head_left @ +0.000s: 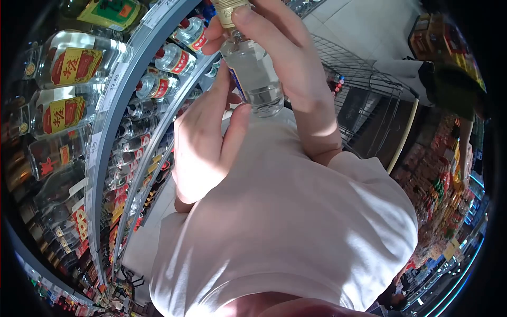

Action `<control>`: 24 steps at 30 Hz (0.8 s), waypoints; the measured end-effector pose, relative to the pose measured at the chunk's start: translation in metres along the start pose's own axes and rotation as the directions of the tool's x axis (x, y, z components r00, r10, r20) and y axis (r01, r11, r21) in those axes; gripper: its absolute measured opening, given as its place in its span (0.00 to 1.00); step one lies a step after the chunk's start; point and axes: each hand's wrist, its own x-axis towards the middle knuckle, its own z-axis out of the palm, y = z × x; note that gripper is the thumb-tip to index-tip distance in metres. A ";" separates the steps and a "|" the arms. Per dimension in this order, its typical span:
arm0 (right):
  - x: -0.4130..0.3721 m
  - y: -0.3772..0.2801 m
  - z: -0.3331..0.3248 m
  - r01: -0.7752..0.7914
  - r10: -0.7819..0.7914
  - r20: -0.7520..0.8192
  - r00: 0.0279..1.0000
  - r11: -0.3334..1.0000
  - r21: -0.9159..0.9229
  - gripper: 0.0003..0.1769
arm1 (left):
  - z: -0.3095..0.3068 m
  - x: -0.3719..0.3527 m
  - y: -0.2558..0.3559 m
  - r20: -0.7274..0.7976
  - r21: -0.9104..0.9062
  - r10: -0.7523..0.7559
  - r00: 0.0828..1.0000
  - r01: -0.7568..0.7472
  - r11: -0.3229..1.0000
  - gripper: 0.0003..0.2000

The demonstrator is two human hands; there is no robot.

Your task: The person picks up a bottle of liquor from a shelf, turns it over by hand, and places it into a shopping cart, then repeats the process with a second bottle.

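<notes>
Bottle (256, 79), small, clear glass, clear liquid inside, held up at the top centre of the frame, tilted with its gold cap (228, 11) toward the upper edge and its base pointing down at the holder's chest. Right hand (296, 68) comes in from the right side of the frame and is wrapped closed round the neck and shoulder of the bottle, fingertips over the cap end. Left hand (203, 148) sits below and left of it, fingers running up along the bottle's left side, thumb pressed in by the base; both hands closed on the same bottle. Label on the glass shows a strip of blue and yellow, too blurred to read. White T-shirt (285, 222) fills the middle and lower frame. Shelf rails (113, 100) with price tags curve down the left side, stacked with larger bottles bearing red-and-yellow labels (74, 66) at upper left and smaller red-capped bottles (174, 59) just left of the hands. Wire trolley (364, 100) stands on pale floor right of the right forearm. Another person (449, 84) in a dark top at the upper right edge, beside racks of packaged goods (438, 174).
</notes>
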 end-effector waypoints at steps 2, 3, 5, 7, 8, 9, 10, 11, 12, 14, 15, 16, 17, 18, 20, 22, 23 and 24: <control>-0.001 -0.008 0.000 -0.023 0.023 0.001 1.000 1.000 0.002 0.24 | 0.005 -0.001 0.000 -0.034 0.023 0.016 0.999 -0.015 1.000 0.28; -0.001 -0.010 -0.001 -0.048 0.048 0.002 0.999 0.999 0.001 0.24 | 0.007 0.000 0.001 -0.050 0.019 0.009 0.999 -0.008 1.000 0.28; -0.002 -0.013 -0.001 -0.058 0.058 -0.004 0.998 0.998 0.021 0.24 | 0.011 0.001 0.004 -0.069 0.016 0.003 0.998 -0.002 1.000 0.28; -0.002 -0.013 -0.003 -0.066 0.066 -0.008 0.998 0.997 0.041 0.24 | 0.014 0.003 0.008 -0.100 -0.004 -0.017 0.995 0.017 1.000 0.29; -0.001 -0.008 -0.007 -0.031 0.031 -0.005 0.999 0.999 0.039 0.24 | 0.015 0.004 0.011 -0.101 -0.001 -0.014 0.995 0.014 1.000 0.29; -0.001 -0.005 -0.009 0.004 -0.004 -0.001 1.000 0.999 0.037 0.24 | 0.016 0.004 0.013 -0.099 -0.001 -0.033 0.995 0.033 0.999 0.30; -0.002 -0.005 -0.010 0.008 -0.008 -0.001 1.000 0.999 0.037 0.24 | 0.017 0.005 0.015 -0.096 -0.001 -0.053 0.994 0.054 0.999 0.30; -0.002 -0.004 -0.011 0.018 -0.018 -0.006 1.000 0.998 0.062 0.23 | 0.019 0.006 0.015 -0.096 0.001 -0.051 0.994 0.051 0.999 0.30; -0.002 -0.004 -0.013 0.028 -0.027 -0.012 1.000 0.996 0.086 0.23 | 0.021 0.006 0.015 -0.104 0.004 -0.054 0.993 0.054 0.999 0.31; -0.001 -0.005 -0.016 0.040 -0.039 -0.011 0.999 0.996 0.080 0.23 | 0.023 0.007 0.015 -0.111 0.008 -0.057 0.992 0.059 0.998 0.31; -0.001 -0.005 -0.017 0.051 -0.050 -0.010 0.999 0.996 0.074 0.23 | 0.024 0.008 0.015 -0.105 0.018 -0.065 0.992 0.067 0.998 0.31; -0.002 -0.010 -0.014 0.050 -0.049 -0.011 0.999 0.996 0.076 0.23 | 0.024 0.008 0.015 -0.100 0.027 -0.072 0.992 0.075 0.997 0.32; -0.004 -0.019 -0.009 0.002 0.003 -0.060 0.998 0.996 0.090 0.23 | 0.024 0.008 0.015 -0.099 0.026 -0.073 0.992 0.076 0.997 0.32; -0.006 -0.025 -0.008 -0.045 0.057 -0.109 0.992 0.993 0.107 0.23 | 0.024 0.009 0.015 -0.074 0.033 -0.088 0.993 0.090 0.995 0.32; -0.004 -0.018 -0.020 -0.026 0.033 -0.070 0.997 0.995 0.097 0.23 | 0.027 0.011 0.015 -0.050 0.034 -0.104 0.993 0.105 0.994 0.32; -0.004 -0.014 -0.028 -0.008 0.010 -0.030 0.999 0.996 0.089 0.23 | 0.032 0.013 0.013 -0.096 -0.034 -0.006 0.995 0.003 0.999 0.33; -0.005 -0.013 -0.031 -0.012 0.015 -0.036 0.999 0.996 0.085 0.23 | 0.034 0.015 0.013 -0.095 -0.036 -0.008 0.995 0.004 0.999 0.33; -0.005 -0.013 -0.033 -0.016 0.019 -0.041 0.999 0.997 0.080 0.23 | 0.035 0.016 0.013 -0.088 -0.040 -0.011 0.996 0.007 0.999 0.33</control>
